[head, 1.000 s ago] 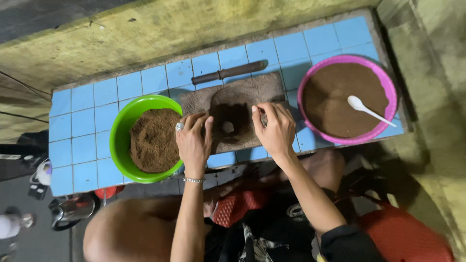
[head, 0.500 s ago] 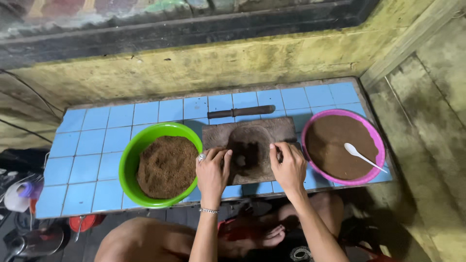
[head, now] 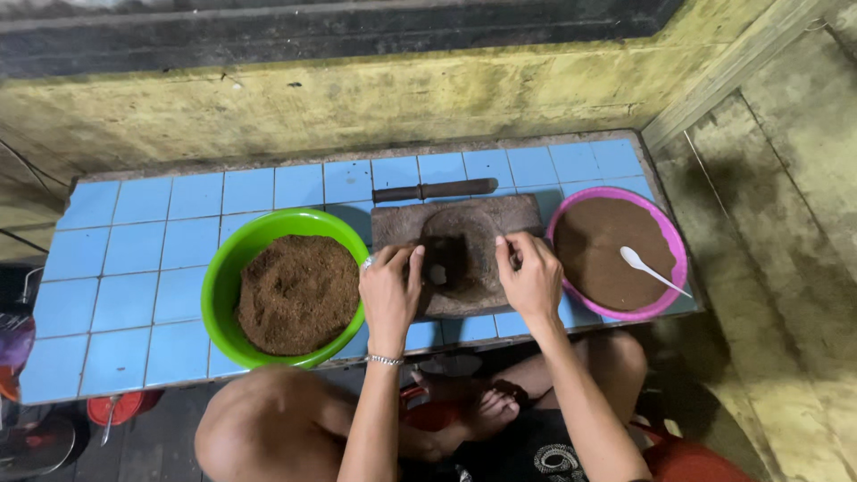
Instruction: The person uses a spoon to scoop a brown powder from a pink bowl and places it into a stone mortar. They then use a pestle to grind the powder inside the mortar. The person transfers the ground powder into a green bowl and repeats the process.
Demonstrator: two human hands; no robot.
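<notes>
A dark wooden mould block (head: 464, 241) with a round hollow lies on the blue tiled counter (head: 143, 241). My left hand (head: 390, 290) rests on its left edge, fingers curled at the hollow's rim; a ring is on one finger and a bracelet on the wrist. My right hand (head: 529, 277) presses on the block's right side, fingertips at the hollow. A small pale piece sits inside the hollow. Neither hand lifts anything. A green bowl (head: 223, 277) of brown crumbly powder stands to the left. A pink bowl (head: 674, 241) of smooth brown paste with a white spoon (head: 652, 270) stands to the right.
A dark stick-like tool (head: 433, 189) lies behind the block. A stained yellow wall (head: 357, 98) rises behind the counter, and a wall corner stands at the right. My bare knees and feet are below the counter edge, with a red object (head: 120, 406) on the floor at the left.
The view has tilted up and pulled back, showing more wall. Both hands stay at the block's hollow, shifting slightly toward its near edge.
</notes>
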